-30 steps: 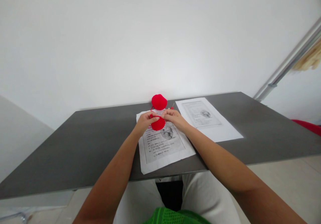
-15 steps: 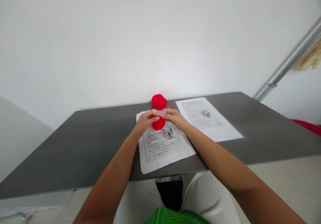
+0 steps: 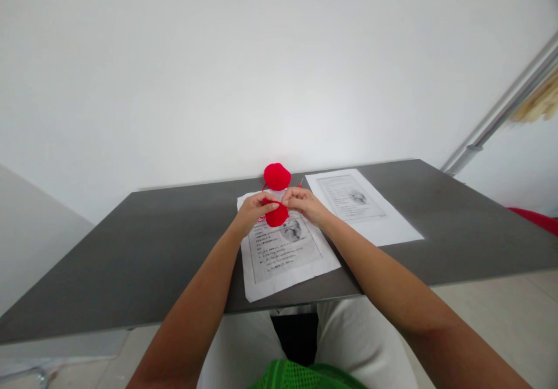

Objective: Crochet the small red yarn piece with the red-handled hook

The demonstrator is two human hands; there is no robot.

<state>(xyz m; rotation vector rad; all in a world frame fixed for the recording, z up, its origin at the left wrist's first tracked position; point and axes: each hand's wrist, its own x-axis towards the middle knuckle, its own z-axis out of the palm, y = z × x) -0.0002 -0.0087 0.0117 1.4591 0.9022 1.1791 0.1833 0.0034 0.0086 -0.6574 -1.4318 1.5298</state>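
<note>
A small red piece of yarn work (image 3: 277,217), likely crocheted, hangs between my hands above a printed sheet (image 3: 283,255). My left hand (image 3: 253,210) pinches its upper left edge between thumb and fingers. At the upper right edge my right hand (image 3: 305,204) is also closed in a pinch, fingertips nearly touching those of the left. Just beyond my hands sits a ball of red yarn (image 3: 277,177), and a strand runs down from it to my left hand. Loops of red yarn (image 3: 261,218) show beside the left fingers. The stitches are too small to make out.
A second printed sheet (image 3: 366,209) lies to the right on the dark table (image 3: 174,249). Behind my right hand is a thin tool with a red part (image 3: 300,184), partly hidden. A white wall (image 3: 279,75) rises directly behind the table.
The red piece has tilted slightly between my fingers, and my right fingers have shifted a little at its edge. Both hands keep their pinch; the yarn ball and sheets stay put.
</note>
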